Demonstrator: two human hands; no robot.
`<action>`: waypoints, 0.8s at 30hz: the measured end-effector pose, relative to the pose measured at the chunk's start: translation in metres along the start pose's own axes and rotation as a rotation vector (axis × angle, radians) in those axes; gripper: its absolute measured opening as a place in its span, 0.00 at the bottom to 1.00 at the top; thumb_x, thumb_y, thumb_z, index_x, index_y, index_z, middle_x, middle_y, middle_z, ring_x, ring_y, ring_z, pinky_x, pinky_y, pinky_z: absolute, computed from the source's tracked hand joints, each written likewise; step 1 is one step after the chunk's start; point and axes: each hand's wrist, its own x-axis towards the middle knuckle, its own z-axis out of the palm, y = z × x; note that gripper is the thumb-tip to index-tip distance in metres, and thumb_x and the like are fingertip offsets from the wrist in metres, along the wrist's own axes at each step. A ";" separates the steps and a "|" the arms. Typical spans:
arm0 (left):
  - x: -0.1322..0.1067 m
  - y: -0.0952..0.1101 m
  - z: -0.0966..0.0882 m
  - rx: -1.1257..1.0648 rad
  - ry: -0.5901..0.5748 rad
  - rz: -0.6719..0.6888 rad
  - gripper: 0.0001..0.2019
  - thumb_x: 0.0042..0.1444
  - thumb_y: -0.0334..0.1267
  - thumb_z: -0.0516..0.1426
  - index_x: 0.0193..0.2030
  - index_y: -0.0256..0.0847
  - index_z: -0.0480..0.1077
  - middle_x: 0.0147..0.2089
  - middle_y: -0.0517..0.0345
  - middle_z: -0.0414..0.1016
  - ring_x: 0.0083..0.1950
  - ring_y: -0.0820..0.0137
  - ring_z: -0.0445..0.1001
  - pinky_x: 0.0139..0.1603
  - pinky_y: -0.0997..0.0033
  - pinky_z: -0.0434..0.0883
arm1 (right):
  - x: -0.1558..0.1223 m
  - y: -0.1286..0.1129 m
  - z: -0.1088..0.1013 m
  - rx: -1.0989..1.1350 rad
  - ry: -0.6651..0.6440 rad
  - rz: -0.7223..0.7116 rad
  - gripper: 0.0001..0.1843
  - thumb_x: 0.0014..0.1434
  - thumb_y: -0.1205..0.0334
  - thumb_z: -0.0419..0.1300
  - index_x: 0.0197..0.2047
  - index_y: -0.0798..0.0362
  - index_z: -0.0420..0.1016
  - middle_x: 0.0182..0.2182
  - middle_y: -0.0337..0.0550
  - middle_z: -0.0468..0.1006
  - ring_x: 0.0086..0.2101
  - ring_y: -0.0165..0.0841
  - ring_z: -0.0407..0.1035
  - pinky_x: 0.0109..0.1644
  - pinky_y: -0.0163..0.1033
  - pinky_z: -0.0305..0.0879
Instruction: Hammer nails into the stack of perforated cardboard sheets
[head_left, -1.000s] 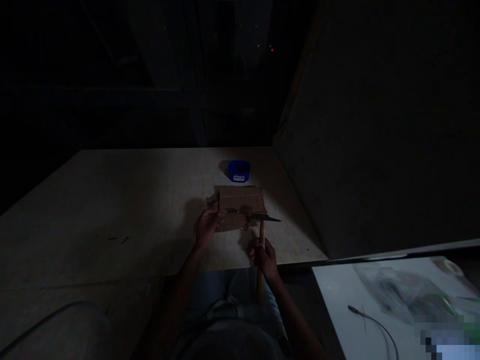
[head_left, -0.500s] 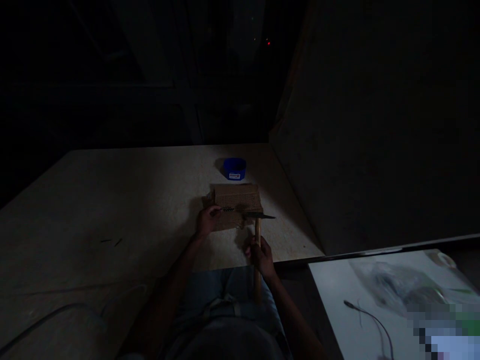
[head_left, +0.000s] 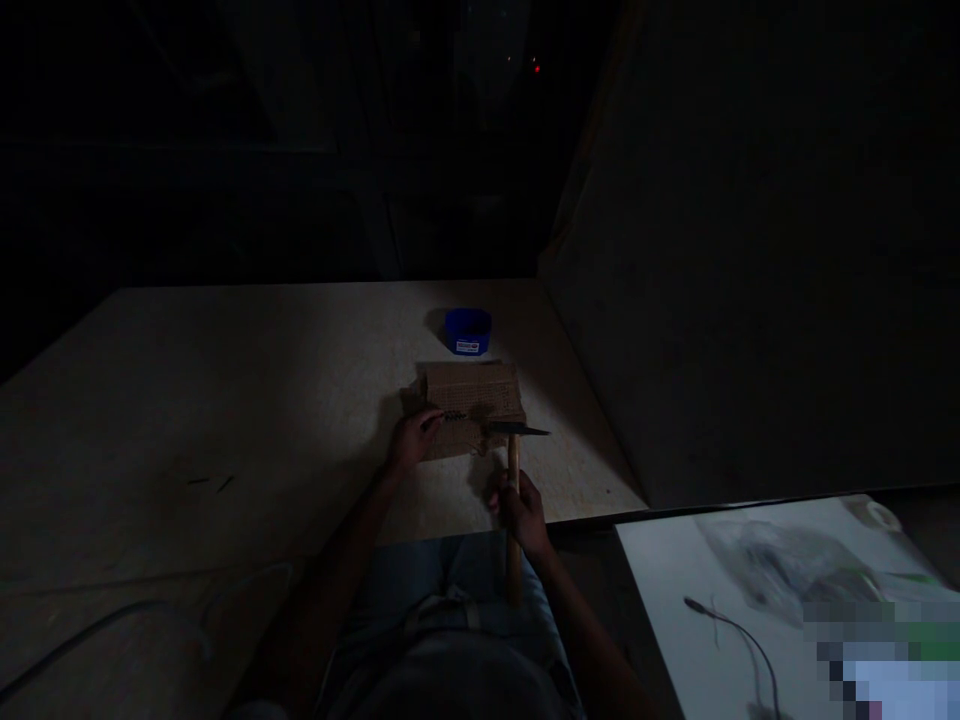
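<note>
In the dim head view my right hand point(head_left: 523, 510) is wrapped round the wooden handle of a hammer point(head_left: 514, 455). The hammer's dark, narrow head lies level over the lower right edge of a brown cardboard piece point(head_left: 474, 380). My left hand point(head_left: 411, 440) rests at the cardboard's left side, fingers pinched at the left end of a short, dark, chain-like strip point(head_left: 454, 415). That strip lies across the cardboard; its exact kind is too dark to make out. Whether the hammer head touches the cardboard I cannot tell.
Beyond the cardboard stands a blue plastic bin point(head_left: 468, 333) with a white label. Two thin dark pieces point(head_left: 225, 484) lie on the wooden table point(head_left: 300, 350) at left. A dark panel point(head_left: 750, 300) rises at right. A white surface point(head_left: 660, 580) holds a plastic bag point(head_left: 787, 560) and a cable point(head_left: 739, 630).
The view has shifted slightly, so the table and bin sit a little higher in the picture. Both hands keep the same hold, and the hammer stays in nearly the same place.
</note>
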 end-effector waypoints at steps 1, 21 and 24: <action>0.000 -0.001 0.000 0.004 -0.003 0.003 0.11 0.52 0.47 0.63 0.38 0.46 0.80 0.41 0.52 0.83 0.41 0.61 0.80 0.46 0.62 0.75 | 0.000 -0.001 0.000 -0.007 0.004 0.005 0.19 0.62 0.42 0.58 0.37 0.51 0.67 0.22 0.36 0.74 0.21 0.30 0.67 0.26 0.34 0.64; -0.007 -0.016 0.004 0.040 -0.018 0.040 0.09 0.54 0.45 0.61 0.38 0.49 0.81 0.42 0.53 0.84 0.44 0.61 0.80 0.53 0.58 0.74 | 0.000 -0.016 0.011 -0.051 -0.035 0.042 0.20 0.60 0.41 0.58 0.37 0.51 0.66 0.20 0.36 0.74 0.19 0.29 0.66 0.23 0.32 0.61; -0.008 -0.015 0.005 0.032 -0.009 0.036 0.09 0.54 0.45 0.60 0.38 0.49 0.81 0.41 0.54 0.84 0.43 0.62 0.80 0.52 0.61 0.74 | -0.002 -0.026 0.019 -0.077 -0.065 0.066 0.18 0.61 0.43 0.56 0.40 0.51 0.66 0.20 0.35 0.74 0.18 0.29 0.65 0.21 0.33 0.60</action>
